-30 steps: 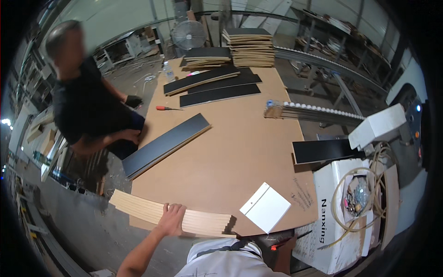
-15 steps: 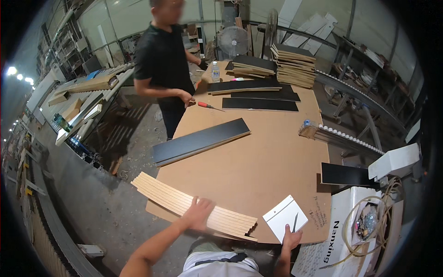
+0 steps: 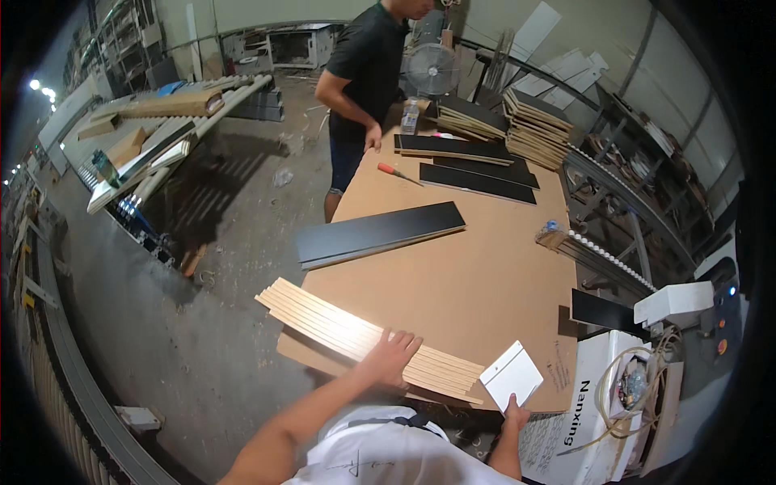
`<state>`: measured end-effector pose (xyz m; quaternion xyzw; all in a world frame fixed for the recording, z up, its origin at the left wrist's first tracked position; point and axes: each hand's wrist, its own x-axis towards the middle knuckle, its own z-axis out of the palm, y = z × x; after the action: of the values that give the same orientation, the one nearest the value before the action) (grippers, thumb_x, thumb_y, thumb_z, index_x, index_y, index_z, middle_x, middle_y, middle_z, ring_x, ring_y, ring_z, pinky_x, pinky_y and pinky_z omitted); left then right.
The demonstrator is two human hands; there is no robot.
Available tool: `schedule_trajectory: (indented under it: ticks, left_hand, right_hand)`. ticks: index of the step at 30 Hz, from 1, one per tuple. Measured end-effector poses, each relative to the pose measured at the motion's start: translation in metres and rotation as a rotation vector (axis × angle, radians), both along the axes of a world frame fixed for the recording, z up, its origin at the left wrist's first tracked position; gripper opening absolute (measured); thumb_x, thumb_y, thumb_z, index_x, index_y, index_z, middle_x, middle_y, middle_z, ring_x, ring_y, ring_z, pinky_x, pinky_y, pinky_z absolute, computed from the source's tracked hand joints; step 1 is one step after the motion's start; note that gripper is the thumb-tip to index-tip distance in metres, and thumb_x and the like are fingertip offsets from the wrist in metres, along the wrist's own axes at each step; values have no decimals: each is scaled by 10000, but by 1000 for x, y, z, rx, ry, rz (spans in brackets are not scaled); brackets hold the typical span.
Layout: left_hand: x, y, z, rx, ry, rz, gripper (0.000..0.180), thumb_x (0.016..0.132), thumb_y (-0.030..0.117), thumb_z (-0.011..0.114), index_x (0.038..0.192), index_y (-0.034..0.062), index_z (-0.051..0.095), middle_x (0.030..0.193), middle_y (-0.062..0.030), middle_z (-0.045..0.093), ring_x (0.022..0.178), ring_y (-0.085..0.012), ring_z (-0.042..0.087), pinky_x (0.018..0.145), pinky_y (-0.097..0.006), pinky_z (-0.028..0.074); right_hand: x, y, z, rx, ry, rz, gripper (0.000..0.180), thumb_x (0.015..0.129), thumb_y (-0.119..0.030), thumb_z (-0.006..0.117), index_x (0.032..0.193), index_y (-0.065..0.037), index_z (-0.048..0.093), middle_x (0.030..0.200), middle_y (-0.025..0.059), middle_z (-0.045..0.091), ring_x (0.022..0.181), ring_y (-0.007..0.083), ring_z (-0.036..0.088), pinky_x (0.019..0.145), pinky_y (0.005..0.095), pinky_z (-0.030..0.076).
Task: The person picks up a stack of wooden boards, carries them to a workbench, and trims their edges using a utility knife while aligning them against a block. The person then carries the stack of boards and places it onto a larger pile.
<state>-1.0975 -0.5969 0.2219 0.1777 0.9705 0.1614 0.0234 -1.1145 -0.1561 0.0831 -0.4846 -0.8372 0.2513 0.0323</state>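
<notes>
My left hand lies across a row of pale wooden strips, its fingers curled over their far side. Side by side at the front of the brown table, the strips stick out past its left edge. Their right ends come close to a white square pad or panel; whether they touch it I cannot tell. At the table's front edge my right hand pinches the near corner of this white piece, thumb on top. Its other fingers are mostly hidden.
A dark board stack overhangs the table's left edge. Farther back are a red-handled pointed tool, a bottle and piled boards. A co-worker stands at far left. Roller conveyors are at right.
My view has shifted. The strips have slid slightly right, toward the white piece, and their right ends look more even. A dark pointed thing by my right hand no longer shows. The co-worker has moved.
</notes>
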Motion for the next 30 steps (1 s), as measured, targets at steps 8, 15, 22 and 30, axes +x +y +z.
schedule_trajectory:
  ticks: [8, 15, 22, 30]
  left_hand:
    - [-23, -24, -1, 109, -194, -149, 1038, 632, 579, 777, 1382, -24, 388, 1297, -204, 500, 1236, -342, 462, 1027, -534, 316]
    - [-47, -29, -5, 150, -146, -310, 868, 595, 598, 787, 1155, -13, 527, 1067, -182, 574, 1056, -357, 539, 888, -474, 423]
    - [-50, -33, -11, 197, -121, -336, 832, 593, 594, 792, 1084, -24, 530, 984, -198, 572, 965, -380, 562, 839, -468, 451]
    - [-51, -34, -9, 147, -252, -322, 847, 631, 543, 791, 1193, -19, 499, 1111, -184, 542, 1097, -347, 527, 876, -463, 439]
  right_hand:
    - [20, -19, -9, -474, 108, -263, 563, 766, -412, 809, 1028, 66, 668, 902, 131, 677, 629, 227, 585, 471, 376, 428]
    - [17, -23, -16, -452, 211, -333, 488, 785, -403, 789, 952, 22, 619, 804, 113, 632, 512, 219, 525, 376, 340, 376]
    - [28, -33, -10, -505, 256, -378, 467, 794, -339, 801, 1044, -4, 592, 901, 107, 651, 674, 226, 581, 444, 346, 426]
    - [24, -38, -8, -472, 258, -339, 453, 826, -313, 761, 1049, 48, 604, 924, 141, 671, 653, 234, 622, 414, 337, 438]
